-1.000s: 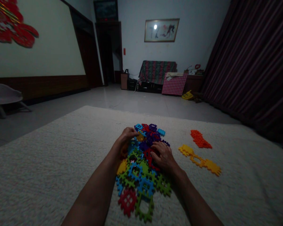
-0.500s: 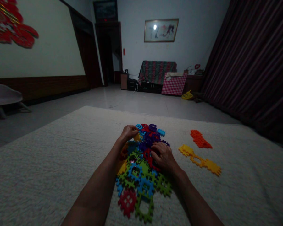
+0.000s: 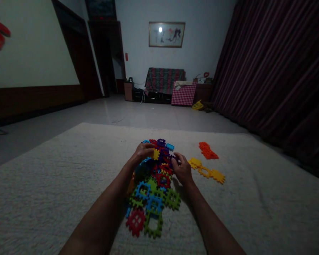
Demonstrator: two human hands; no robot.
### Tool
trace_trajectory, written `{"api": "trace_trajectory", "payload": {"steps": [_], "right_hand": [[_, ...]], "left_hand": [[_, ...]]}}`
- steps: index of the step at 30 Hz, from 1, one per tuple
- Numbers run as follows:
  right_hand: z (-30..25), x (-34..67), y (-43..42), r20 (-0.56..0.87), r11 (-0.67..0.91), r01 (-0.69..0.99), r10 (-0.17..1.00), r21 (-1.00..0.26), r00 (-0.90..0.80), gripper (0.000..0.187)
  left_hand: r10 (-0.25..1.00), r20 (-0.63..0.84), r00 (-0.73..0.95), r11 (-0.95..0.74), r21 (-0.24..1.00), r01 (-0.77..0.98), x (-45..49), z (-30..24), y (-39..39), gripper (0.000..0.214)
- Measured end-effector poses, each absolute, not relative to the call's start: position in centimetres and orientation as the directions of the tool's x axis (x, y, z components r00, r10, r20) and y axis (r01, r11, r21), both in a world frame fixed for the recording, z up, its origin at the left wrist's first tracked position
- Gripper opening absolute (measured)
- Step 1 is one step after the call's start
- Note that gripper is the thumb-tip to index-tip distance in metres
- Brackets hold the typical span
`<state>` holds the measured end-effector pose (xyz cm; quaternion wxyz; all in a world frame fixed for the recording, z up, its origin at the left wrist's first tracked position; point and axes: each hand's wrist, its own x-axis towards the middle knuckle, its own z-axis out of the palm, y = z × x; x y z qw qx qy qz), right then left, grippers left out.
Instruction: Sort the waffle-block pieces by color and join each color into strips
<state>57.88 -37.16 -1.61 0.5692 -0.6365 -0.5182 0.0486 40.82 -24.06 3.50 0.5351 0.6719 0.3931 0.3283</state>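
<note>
Pinching yellow tile (image 3: 156, 154) with left hand (image 3: 145, 150) grip; right hand (image 3: 183, 169) grip curled on purple tile (image 3: 167, 155), hold unclear. Best wiggle gently, no yanking.

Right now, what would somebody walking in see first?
The bright heap of plastic puzzle tiles in the middle of the pale rug, with the left hand and right hand on its far end. Then the yellow chain and orange piece lying apart to its right.
</note>
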Motion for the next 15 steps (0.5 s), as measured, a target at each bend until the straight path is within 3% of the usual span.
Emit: {"api": "trace_trajectory", "payload": {"steps": [3, 8, 12, 15], "right_hand": [[-1.2, 58.1, -37.2, 0.377, 0.177, 0.392, 0.763, -0.903, 0.524, 0.04], [-0.9, 58.4, -37.9, 0.225, 0.15, 0.178, 0.807, -0.973, 0.546, 0.042], [-0.9, 61.6, -39.8, 0.197, 0.05, 0.248, 0.764, -0.967, 0.614, 0.039], [-1.0, 64.8, -41.3, 0.194, -0.075, 0.327, 0.673, -0.942, 0.714, 0.035]], "left_hand": [[0.838, 0.042, 0.544, -0.13, 0.984, 0.123, 43.2, 3.7, -26.5, 0.036], [0.823, 0.041, 0.566, -0.156, 0.975, 0.157, 45.4, 2.8, -29.5, 0.039], [0.869, 0.188, 0.458, -0.383, 0.842, 0.381, 42.5, 2.3, -28.9, 0.038], [0.932, 0.224, 0.286, -0.355, 0.724, 0.591, 38.0, 2.2, -27.7, 0.035]]}}
